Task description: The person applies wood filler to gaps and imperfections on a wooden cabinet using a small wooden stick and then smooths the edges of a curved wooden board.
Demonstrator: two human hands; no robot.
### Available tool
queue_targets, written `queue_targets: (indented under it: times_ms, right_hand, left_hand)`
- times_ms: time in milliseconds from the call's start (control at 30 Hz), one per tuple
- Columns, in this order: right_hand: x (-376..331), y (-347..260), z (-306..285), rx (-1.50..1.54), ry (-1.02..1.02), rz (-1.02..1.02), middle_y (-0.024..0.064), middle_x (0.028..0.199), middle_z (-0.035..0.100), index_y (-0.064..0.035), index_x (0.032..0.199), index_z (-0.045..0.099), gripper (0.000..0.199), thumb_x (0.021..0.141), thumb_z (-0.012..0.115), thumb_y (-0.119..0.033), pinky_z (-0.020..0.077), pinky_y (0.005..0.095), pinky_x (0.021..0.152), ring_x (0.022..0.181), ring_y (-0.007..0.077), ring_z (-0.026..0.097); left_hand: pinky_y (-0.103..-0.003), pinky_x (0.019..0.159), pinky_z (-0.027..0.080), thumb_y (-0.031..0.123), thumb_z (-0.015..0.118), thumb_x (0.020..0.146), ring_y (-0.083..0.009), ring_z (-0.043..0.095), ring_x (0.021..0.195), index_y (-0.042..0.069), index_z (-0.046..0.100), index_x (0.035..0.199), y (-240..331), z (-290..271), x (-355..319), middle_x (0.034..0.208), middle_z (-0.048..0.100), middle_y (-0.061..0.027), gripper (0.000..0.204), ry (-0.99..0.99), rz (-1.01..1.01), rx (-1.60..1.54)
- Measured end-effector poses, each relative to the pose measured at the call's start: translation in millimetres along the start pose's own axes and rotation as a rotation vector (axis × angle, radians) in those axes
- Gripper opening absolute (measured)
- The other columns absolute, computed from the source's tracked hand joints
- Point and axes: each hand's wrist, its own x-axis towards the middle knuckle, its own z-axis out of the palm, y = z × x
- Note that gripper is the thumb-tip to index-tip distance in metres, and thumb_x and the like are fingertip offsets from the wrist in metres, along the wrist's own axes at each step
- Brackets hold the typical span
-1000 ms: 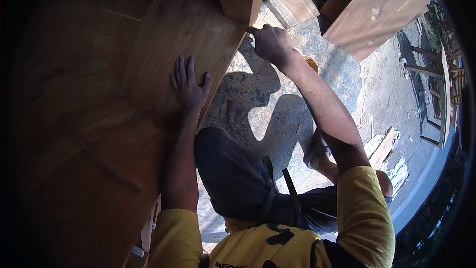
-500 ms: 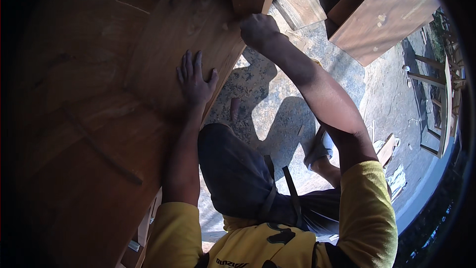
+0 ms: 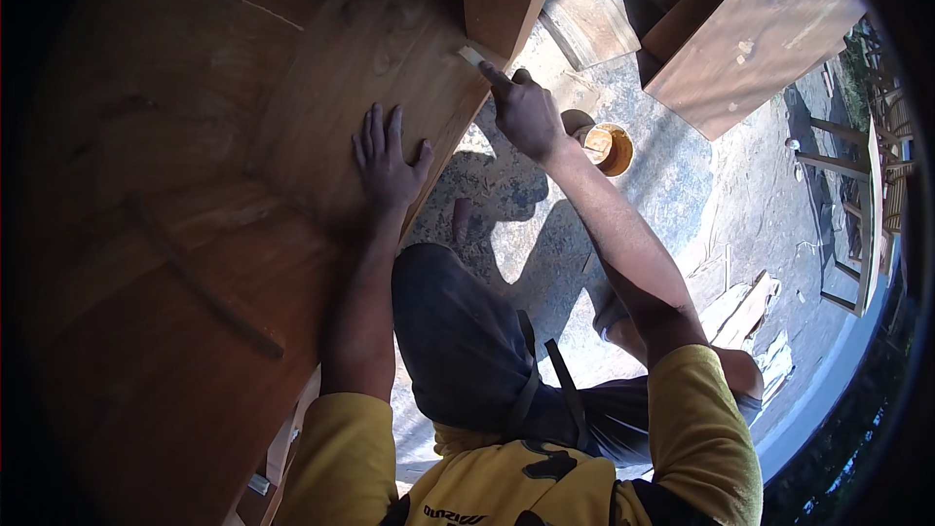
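Observation:
My left hand (image 3: 389,168) lies flat on a brown wooden panel (image 3: 336,78), fingers stretched and a little apart. Near the panel's right edge, my right hand (image 3: 527,117) is closed around a small flat scraper (image 3: 471,56) with a pale tip, its forefinger stretched along the tool. That tip meets the wood close to the foot of an upright board (image 3: 499,0). The scraper's handle is hidden inside my fist.
A round container (image 3: 609,149) with orange-brown stuff inside stands on the stained floor, beyond my right wrist. Loose boards (image 3: 588,15) and a large wooden box (image 3: 755,34) sit at the far right. A wooden frame (image 3: 870,205) lies farther right.
My right hand has drawn back from the upright board's edge toward me and right, so the scraper's tip now shows. The round container has come into sight. My left hand stays on the panel.

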Motion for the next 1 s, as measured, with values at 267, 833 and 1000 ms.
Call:
queue_targets:
  times_ms: [267,833,1000]
  right_hand:
    - [31.7,-2.7,30.0,-0.162,-0.122,0.137,0.0253,0.11,0.064,-0.0132,0.146,0.051,0.052,0.093,0.047,-0.009,0.06,0.0471,0.079,0.089,0.0395,0.072]
    - [66.7,-50.4,7.7,0.002,-0.158,0.169,0.03,0.093,0.07,0.002,0.116,0.066,0.031,0.091,0.051,-0.01,0.0582,0.0503,0.082,0.092,0.0434,0.071]
    - [60.5,-58.0,14.1,-0.015,-0.232,0.145,0.0316,0.09,0.069,0.0037,0.118,0.064,0.033,0.092,0.05,-0.009,0.0588,0.0492,0.082,0.091,0.0432,0.072]
  left_hand:
    - [-0.064,0.116,0.026,0.041,0.067,0.087,-0.0366,0.035,0.147,0.015,0.043,0.151,2.3,-3.6,2.6,0.159,0.035,-0.019,0.073,-0.017,-0.017,-0.044]
    - [-0.063,0.116,0.026,0.042,0.067,0.088,-0.0357,0.033,0.148,0.017,0.041,0.153,1.7,-4.0,3.7,0.16,0.034,-0.0179,0.075,-0.032,-0.012,-0.023]
    - [-0.063,0.116,0.026,0.042,0.067,0.088,-0.036,0.033,0.148,0.016,0.041,0.153,-1.1,-4.8,-0.7,0.16,0.034,-0.0179,0.074,-0.045,-0.015,-0.002]
